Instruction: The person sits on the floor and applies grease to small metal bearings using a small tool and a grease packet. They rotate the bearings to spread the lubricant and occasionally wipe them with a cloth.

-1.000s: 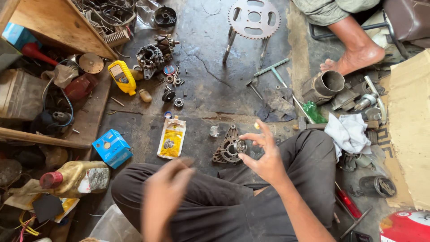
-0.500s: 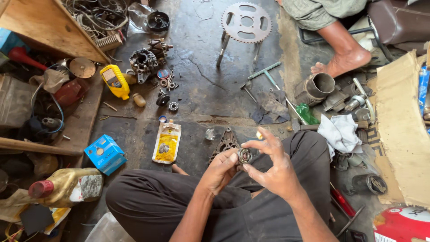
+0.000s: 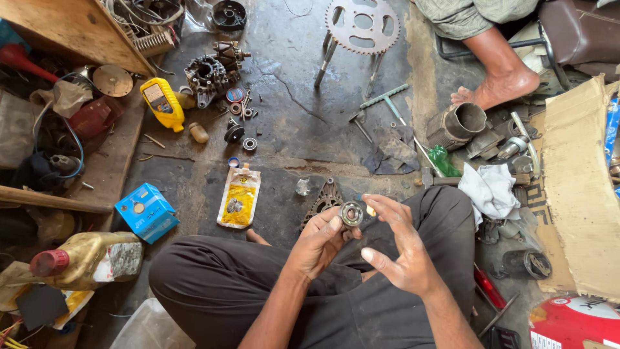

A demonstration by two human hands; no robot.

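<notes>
Far left, a gold oil bottle (image 3: 84, 258) with a red cap lies on its side, then a glossy blue carton (image 3: 147, 211) and a flat yellow pouch (image 3: 238, 204) on the stained concrete floor (image 3: 284, 129). Now to you: your left hand (image 3: 320, 242) pinches a small round bearing (image 3: 351, 213) at its rim, dull steel rings around a dark centre, held up above your knee just in front of a dark toothed metal part (image 3: 326, 199). Your right hand (image 3: 403, 249) is loose, fingers spread, fingertips just beside the bearing, gripping nothing. Further right, a crumpled white rag (image 3: 492, 190) and a flat sheet of cardboard (image 3: 581, 194).
</notes>
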